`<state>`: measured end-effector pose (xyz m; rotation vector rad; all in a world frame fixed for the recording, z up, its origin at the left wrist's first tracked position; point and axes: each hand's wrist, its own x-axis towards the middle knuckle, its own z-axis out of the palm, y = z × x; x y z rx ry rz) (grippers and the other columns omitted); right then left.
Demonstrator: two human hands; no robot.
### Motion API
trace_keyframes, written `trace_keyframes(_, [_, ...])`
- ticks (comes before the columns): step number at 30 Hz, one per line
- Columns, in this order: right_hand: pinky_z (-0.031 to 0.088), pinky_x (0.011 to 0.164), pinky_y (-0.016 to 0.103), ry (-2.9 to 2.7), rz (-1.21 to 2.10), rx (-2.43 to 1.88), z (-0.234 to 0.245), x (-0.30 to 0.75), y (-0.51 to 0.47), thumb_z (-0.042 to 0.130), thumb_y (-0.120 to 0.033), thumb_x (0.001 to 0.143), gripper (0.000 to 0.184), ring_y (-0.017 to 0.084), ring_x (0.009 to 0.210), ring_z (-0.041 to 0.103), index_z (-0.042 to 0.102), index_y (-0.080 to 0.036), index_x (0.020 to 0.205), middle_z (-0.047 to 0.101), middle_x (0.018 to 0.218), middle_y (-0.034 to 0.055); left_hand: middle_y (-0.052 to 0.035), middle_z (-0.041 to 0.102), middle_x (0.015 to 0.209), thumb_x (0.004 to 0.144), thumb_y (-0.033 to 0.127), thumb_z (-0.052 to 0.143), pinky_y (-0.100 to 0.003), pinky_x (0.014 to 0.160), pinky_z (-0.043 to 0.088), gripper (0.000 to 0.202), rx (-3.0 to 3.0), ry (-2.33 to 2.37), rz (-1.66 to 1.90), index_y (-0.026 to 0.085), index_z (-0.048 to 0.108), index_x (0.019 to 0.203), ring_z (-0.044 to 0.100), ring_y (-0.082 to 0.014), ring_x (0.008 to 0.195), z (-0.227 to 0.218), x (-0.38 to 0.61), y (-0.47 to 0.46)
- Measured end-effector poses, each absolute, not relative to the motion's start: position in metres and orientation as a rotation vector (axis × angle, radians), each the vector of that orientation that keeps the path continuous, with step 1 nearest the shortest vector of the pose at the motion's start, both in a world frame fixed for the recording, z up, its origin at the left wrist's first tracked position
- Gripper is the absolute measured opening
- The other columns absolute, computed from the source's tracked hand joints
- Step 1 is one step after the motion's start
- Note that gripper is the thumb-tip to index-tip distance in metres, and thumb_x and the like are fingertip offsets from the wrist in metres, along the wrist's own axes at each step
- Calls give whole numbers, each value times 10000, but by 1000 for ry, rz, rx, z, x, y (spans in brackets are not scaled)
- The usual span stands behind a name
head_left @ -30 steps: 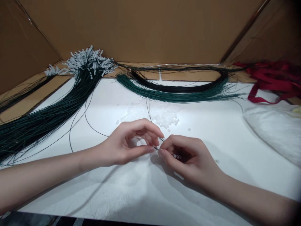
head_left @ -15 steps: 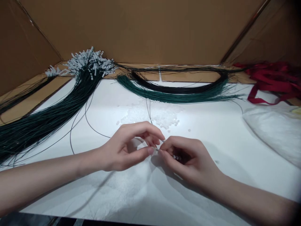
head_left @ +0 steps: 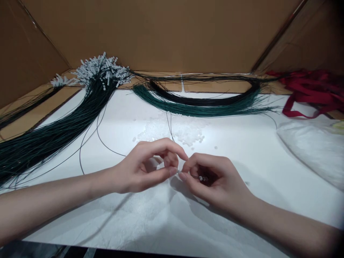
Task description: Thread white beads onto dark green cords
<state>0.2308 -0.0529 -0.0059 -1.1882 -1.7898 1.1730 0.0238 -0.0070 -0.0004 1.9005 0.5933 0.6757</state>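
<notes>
Far left of my fingers lies a big sheaf of dark green wires (head_left: 67,122), its tips capped with white bead clusters (head_left: 99,70). I read that as the finished lot, and it is large.

Left hand (head_left: 145,168): thumb and forefinger pinched on the end of a thin wire (head_left: 170,127), which runs away beyond the fingertips.

Right hand (head_left: 215,179), meeting the left at the fingertips: thumb and forefinger clenched on the same wire end, with a few threaded beads (head_left: 202,178) just under the curled fingers.

Beyond the fingers are loose beads (head_left: 188,132). Further back is a bare green-and-black bundle (head_left: 199,107), by my judgement unbeaded stock left to do.

Surface: white sheet (head_left: 249,150), clear bag (head_left: 314,150) right of the right hand, red ribbon (head_left: 309,89) far right. Brown cardboard walls (head_left: 161,36) close in on three sides.
</notes>
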Motion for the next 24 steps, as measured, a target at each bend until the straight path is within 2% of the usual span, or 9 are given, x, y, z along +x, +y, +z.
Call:
trace_keyframes(6, [288,449,190,-1782,1183,-1173,-7,229,-53,589,-116,788,63,58,483,333,571,-174,771,354,561,-81,-61,651,894,888,135,595,-229,660,506,221,1929,572,680,176,592,1105,613,-141,802,-1,22,-7])
trace_keyframes(12, [286,454,199,-1779,1234,-1166,-8,233,-55,539,-81,756,109,68,491,336,568,-178,796,405,573,-67,-52,630,874,880,130,593,-205,598,481,223,1917,572,725,178,590,1097,599,-133,778,-1,23,-7])
trace_keyframes(24, [311,488,217,-1830,1198,-1139,-8,237,-55,479,-66,736,154,85,534,385,569,-180,788,473,627,-39,-26,607,807,866,99,600,-206,620,478,226,1890,554,751,165,592,1082,590,-111,732,-1,23,-7])
